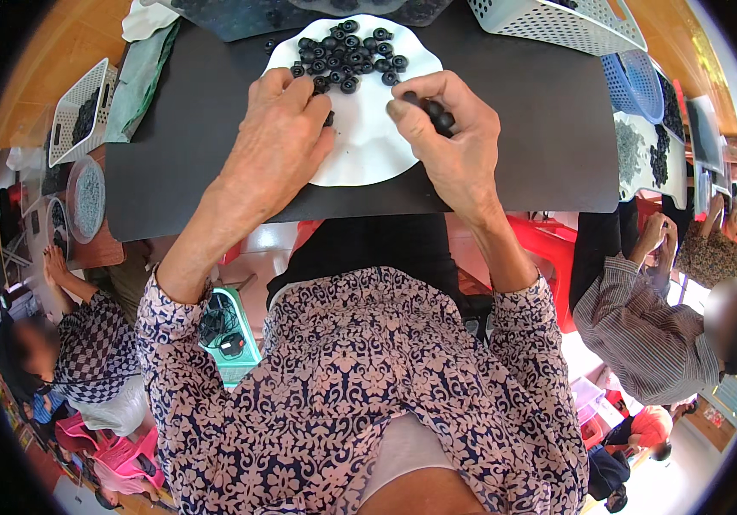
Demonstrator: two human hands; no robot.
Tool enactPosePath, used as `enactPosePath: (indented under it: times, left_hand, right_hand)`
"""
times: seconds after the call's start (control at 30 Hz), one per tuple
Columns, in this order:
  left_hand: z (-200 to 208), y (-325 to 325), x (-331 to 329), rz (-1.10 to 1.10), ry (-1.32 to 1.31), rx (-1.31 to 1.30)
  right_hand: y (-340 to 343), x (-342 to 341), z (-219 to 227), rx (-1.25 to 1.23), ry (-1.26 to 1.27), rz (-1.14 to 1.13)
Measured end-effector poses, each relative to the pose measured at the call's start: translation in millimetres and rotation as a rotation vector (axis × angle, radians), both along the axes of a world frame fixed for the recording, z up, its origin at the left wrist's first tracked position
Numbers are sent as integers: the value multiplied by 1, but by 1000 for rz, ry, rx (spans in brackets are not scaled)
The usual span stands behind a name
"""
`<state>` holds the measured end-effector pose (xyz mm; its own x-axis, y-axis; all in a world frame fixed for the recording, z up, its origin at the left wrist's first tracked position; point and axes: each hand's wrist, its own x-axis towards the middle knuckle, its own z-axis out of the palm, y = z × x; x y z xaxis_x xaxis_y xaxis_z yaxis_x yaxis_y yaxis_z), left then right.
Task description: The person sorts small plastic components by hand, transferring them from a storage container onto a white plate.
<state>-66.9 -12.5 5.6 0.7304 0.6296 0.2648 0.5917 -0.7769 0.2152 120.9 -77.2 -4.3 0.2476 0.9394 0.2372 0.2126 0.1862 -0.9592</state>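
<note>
A white plate with a wavy rim (360, 167) lies on the dark table in front of me. Small round black parts with ring-like openings (347, 58) are heaped on its far half. My left hand (278, 129) is over the plate's left side, fingers curled and pinched, with a bit of a black part showing beside them. Over the right rim, my right hand (454, 129) is closed around several round black pieces (440, 116), thumb and forefinger pressed together at the front.
A clear bag (300, 19) of dark parts lies beyond the plate. White baskets stand at the far right (557, 27) and left (85, 112); a blue basket (634, 86) is at the table's right edge. People sit on both sides (652, 322).
</note>
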Motion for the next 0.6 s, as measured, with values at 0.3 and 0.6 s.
enactPosePath:
  times: [0.3,0.6]
  left_hand:
    - [3,-5,3,-26,-383,-422]
    - [-8,-21,14,33,-1086,-1499]
  right_hand:
    - [-4,6,3,-72,181,145]
    - [-7,-5,-3,230,-321,119]
